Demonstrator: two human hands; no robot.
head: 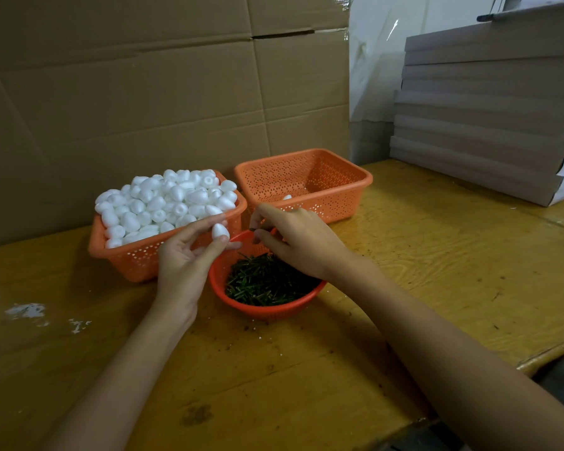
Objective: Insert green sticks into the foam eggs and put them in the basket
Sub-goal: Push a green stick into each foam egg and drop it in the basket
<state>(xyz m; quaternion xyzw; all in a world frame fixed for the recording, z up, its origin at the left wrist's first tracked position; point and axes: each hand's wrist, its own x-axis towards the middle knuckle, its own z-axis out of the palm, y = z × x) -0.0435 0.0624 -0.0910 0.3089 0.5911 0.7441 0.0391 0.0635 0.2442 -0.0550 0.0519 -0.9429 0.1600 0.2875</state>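
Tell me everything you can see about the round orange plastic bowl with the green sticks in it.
The round orange plastic bowl is a perforated, colander-like basket with a smooth rim, upright on the yellowish wooden table, close beside the egg-filled rectangular orange basket. A loose heap of short dark green sticks fills its bottom. The left hand, holding a white foam egg, hides its left rim; the right hand hovers above its far edge, pinching one green stick. Whether either touches it is unclear.

— Baskets?
— Two rectangular, the left basket [137, 262] and the right basket [339, 203], along the table's [437, 255] far edge; one round bowl [267, 312].
— Eggs?
— A heap of eggs [163, 203] past counting, one lone egg [287, 197] in the right basket, one held egg [220, 231].
— Sticks?
— A pile of sticks [264, 281], uncountable; one pinched stick [252, 229].
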